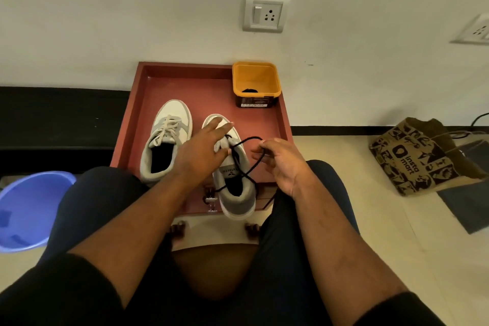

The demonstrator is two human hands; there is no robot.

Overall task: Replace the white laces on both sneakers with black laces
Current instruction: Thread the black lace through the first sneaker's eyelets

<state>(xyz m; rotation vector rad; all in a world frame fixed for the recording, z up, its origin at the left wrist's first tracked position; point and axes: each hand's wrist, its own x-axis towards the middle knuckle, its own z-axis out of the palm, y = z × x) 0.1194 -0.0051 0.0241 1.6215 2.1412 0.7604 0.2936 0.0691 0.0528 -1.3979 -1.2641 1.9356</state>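
Two grey-and-white sneakers stand side by side in a reddish-brown tray (148, 103) set against the wall, toes pointing away from the person. The left sneaker (165, 137) carries its white laces (167, 128), tied across the tongue. The right sneaker (234, 182) sits nearer the person, its heel overhanging the tray's front edge, and a black lace (247, 167) runs over it — one length crosses the tongue and opening, another loops out to the right.

The left hand (201, 153) lies over the front of the right sneaker with its fingers (214, 127) straight and spread, the tips resting on the toe cap; the black lace emerges from just under the thumb side of this hand, at the eyelet area. The fingers are wide, curled round nothing.

The right hand (280, 161) hovers just to the right of the same sneaker, palm turned inward. Its fingertips (260, 147) are drawn narrow and pinch the black lace where the loop arcs over from the shoe; the lace passes between thumb and forefinger and trails back down across the shoe's collar.

At the tray's far right corner stands an orange tub (256, 82) with something dark at its bottom — too small to tell what. A blue basin (29, 206) sits on the floor to the left, and a printed paper bag (418, 156) lies to the right.
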